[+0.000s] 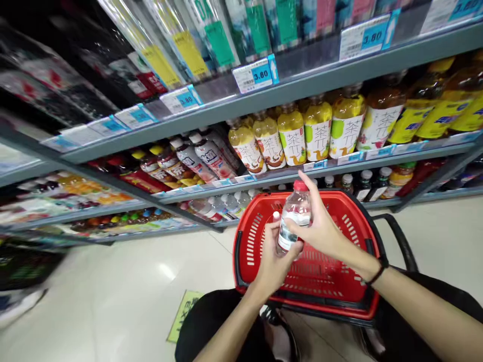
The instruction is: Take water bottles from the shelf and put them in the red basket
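Observation:
Over the red shopping basket (332, 203), a clear plastic water bottle (296, 218) with a red cap and a pale label is tilted between my hands. My left hand (273, 261) closes round its lower end, with fingers behind it and thumb across the base. From the right, my right hand (320, 226) grips the bottle, its thumb over the label and its index finger stretched up beside the cap. A small white round thing (276, 216) shows just above my left fingers; I cannot tell what it is.
Shelves of drinks run across the front, with tea bottles (292, 136) and dark cola bottles (49, 75). Price tags (256, 75) line the shelf edges. The basket's black handle (400, 241) sticks out right. A yellow-green floor sign (184, 314) lies beside my leg on the pale tiles.

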### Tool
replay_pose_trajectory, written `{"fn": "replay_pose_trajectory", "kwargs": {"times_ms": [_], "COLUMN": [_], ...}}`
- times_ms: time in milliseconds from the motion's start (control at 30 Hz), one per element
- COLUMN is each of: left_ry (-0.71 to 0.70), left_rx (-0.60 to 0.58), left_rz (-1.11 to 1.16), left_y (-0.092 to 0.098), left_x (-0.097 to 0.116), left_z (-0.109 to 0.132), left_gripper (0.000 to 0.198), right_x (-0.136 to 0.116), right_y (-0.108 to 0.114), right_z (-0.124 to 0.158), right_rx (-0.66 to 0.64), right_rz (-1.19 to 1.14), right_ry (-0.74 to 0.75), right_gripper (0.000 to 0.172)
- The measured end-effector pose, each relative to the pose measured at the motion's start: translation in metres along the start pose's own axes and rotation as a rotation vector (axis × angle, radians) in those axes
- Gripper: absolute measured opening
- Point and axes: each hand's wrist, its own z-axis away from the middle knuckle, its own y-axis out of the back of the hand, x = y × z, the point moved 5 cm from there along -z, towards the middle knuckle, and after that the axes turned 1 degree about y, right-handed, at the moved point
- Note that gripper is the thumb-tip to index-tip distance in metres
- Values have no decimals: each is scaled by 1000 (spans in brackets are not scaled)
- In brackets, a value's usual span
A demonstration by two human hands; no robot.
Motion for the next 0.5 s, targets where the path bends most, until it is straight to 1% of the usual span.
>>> {"fn": "replay_pose_trajectory", "kwargs": {"times_ms": [133,233,300,367,433,500], "left_ry": [58,23,-15,-40,-50,-53], "left_rx": [-101,-152,-148,-124,-72,-3], "left_rz": [1,-39,-83,-109,-141,-192], "left_y": [1,-2,-3,-3,1,8], "left_x": [7,15,17,14,8,-1], "left_z": [6,15,23,30,37,40], "left_gripper": [53,51,52,52,50,50], "right_x": [2,1,0,1,5,8], "right_y": [-3,-6,-9,-14,-20,-24], "right_z": [12,22,27,31,33,32], "right_rx": [11,-7,-33,-80,-110,-99], "right_rz": [53,113,141,139,146,194], "right_ry": [-10,15,19,-18,-67,-99], "right_gripper": [103,101,102,105,111,116]}}
